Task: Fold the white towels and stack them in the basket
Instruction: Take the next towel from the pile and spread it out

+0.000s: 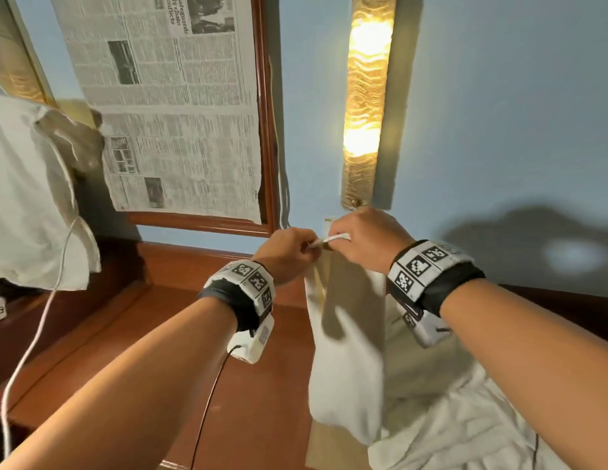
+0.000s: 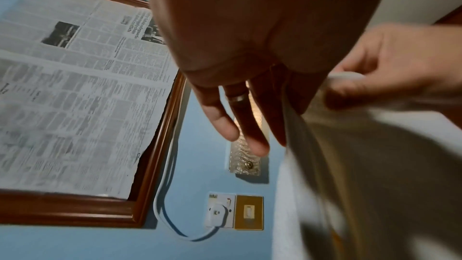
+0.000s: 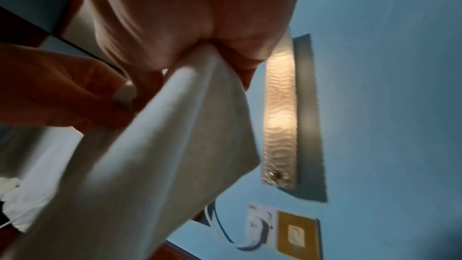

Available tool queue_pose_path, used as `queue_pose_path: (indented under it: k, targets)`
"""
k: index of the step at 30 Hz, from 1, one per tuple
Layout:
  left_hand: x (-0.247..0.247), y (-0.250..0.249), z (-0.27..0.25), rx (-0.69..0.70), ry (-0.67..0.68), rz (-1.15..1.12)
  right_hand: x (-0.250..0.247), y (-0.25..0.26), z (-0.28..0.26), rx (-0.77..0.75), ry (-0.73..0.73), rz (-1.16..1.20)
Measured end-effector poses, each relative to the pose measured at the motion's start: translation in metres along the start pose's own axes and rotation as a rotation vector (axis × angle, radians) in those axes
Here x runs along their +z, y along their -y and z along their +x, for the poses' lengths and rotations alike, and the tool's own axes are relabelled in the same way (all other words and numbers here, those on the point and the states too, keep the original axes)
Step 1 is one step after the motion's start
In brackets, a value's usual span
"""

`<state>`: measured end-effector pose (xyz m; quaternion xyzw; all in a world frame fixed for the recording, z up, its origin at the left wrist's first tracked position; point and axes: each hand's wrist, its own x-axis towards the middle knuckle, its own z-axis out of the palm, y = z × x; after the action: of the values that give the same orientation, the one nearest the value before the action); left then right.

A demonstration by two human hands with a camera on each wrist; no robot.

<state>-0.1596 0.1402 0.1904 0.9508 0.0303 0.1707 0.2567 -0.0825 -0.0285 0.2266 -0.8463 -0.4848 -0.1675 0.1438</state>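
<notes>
Left hand [image 1: 289,252] and right hand [image 1: 367,240] each pinch the hanging towel's [image 1: 346,361] top edge; left's other 3 fingers [image 2: 252,141] seemingly straight.

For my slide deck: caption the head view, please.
Both hands pinch a white towel's top edge, letting it hang.

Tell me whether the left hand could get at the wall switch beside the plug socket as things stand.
Probably not right away. The left hand is pinching the top edge of the white towel together with the right hand, and in the head view the hands hide the wall switch. It would need to let go first.
</notes>
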Motion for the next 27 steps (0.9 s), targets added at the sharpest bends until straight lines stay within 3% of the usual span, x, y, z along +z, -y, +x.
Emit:
queue_pose_path:
  k: [4,6,10,14,17,22,24,27]
  targets:
    - [-0.019,0.012,0.01,0.047,0.102,0.05,0.017,-0.047,-0.021,0.214,0.176,0.03]
    - [-0.032,0.022,0.014,0.036,0.143,0.067,0.029,-0.072,-0.03,0.318,0.168,0.066]
    - [-0.045,0.043,0.025,-0.029,0.193,0.088,0.045,-0.095,-0.023,0.42,0.044,0.157]
    - [-0.048,0.058,0.038,-0.098,0.192,0.128,0.058,-0.093,0.012,0.454,-0.284,0.51]
    - [-0.04,0.063,0.046,-0.124,0.134,0.165,0.06,-0.081,0.039,0.38,-0.352,0.682]
    - [0.001,0.038,0.064,0.015,0.023,-0.014,0.068,-0.053,0.066,0.154,-0.213,0.524]
    - [0.005,0.034,0.073,0.064,-0.052,-0.129,0.072,-0.049,0.065,0.152,-0.201,0.445]
    - [-0.002,0.036,0.084,0.117,-0.056,-0.119,0.076,-0.048,0.058,0.222,-0.259,0.458]
